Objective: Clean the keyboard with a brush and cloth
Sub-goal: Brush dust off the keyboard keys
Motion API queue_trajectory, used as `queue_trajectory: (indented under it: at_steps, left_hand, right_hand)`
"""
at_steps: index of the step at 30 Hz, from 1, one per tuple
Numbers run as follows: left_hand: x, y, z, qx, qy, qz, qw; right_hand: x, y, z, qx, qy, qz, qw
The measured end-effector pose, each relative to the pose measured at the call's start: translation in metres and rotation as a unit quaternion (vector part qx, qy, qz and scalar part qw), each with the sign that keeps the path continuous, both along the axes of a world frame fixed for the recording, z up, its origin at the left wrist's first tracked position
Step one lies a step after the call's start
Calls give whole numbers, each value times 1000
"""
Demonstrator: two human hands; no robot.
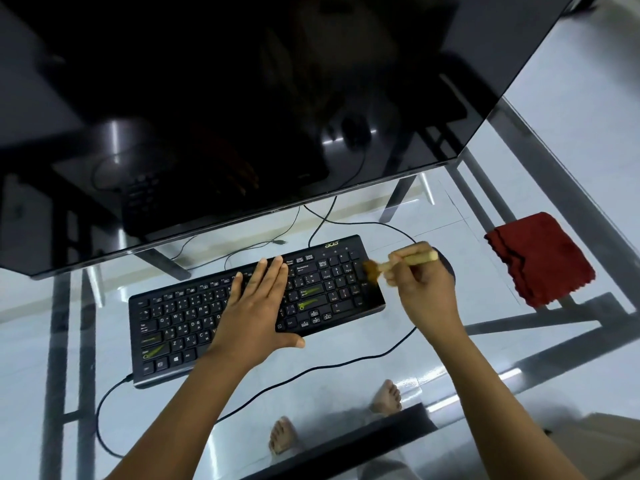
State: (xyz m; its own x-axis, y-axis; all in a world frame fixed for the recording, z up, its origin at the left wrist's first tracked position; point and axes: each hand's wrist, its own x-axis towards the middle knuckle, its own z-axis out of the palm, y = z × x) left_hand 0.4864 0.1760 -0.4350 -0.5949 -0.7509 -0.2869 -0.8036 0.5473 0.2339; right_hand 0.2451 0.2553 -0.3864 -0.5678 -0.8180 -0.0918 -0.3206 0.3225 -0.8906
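Across the middle of the frame, a black Acer keyboard (180,317) lies slanted on a glass counter (588,362), its left end nearer the bottom edge and its right end higher up. The left hand (256,306) rests flat on the keys around the middle of the keyboard, fingers straight and close together, thumb spread out over the near edge; it grasps nothing. The right hand (426,289) sits just right of the keyboard with its fingers curled round the pale wooden handle of a small brush (417,258). The brown bristles point left and touch the upper right corner of the number pad.

At the right of the frame, well apart from the keyboard, a dark red cloth (540,258) lies folded on the glass. A large dark monitor (242,98) fills the upper part of the frame. A black cable (311,370) runs across the counter below the keyboard. Two bare feet (386,398) show through the glass near the bottom.
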Motion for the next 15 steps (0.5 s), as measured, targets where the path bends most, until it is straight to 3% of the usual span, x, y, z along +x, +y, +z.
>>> queue_trajectory:
  at_steps: [2,3,4,7,9,11,13,15]
  left_hand:
    - [-2,1,-1,-1,5,4,1000]
    - [-2,1,0,-3,4,5,1000]
    - [-2,1,-1,-5,1,7,1000]
    - [-4,3,-1,-9,-4,12,1000]
    - [-5,5,-1,-6,-5,10,1000]
    - [-4,4,-2,-3,-3,11,1000]
    - [-3,3,-3,-1,1,12,1000]
    - [-4,4,-3,-1,3,12,1000]
  right_hand:
    - [4,2,1,52,-86,115,988]
    - [8,4,0,74,-64,150,984]
    - [8,5,-4,71,-34,145,986]
    - [0,-2,-2,-16,30,-18,999]
    - [3,-7,-1,-14,-22,29,999]
    - [10,-9,-4,43,9,110,993]
    - [11,-18,-6,27,63,56,996]
    - [8,-28,-2,-8,33,-9,999]
